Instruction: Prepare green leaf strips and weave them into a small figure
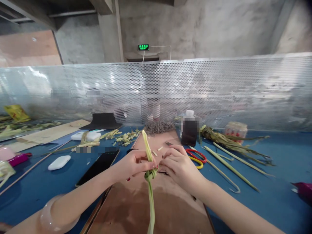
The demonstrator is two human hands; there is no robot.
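My left hand [141, 164] pinches a pale green plant-leaf strip [151, 201] between thumb and fingers, just above a knot [150, 175] in it. One end of the strip stands up above the fingers, and the long end hangs down over the brown board. My right hand [176, 164] is closed just right of the knot, its fingers bent and fingertips close to the left hand's. Whatever those right fingers hold is hidden. Scissors with red and yellow handles [198, 158] lie beside my right hand, partly covered by it.
The brown board [126, 208] lies on a blue table [275, 195]. Left are a phone [98, 167], a white earbud case [59, 162] and curled leaf pieces [128, 137]. Right are a dark bottle [188, 131], leaf strips [231, 167] and a clear jar [236, 131]. A perforated metal screen [219, 87] stands behind.
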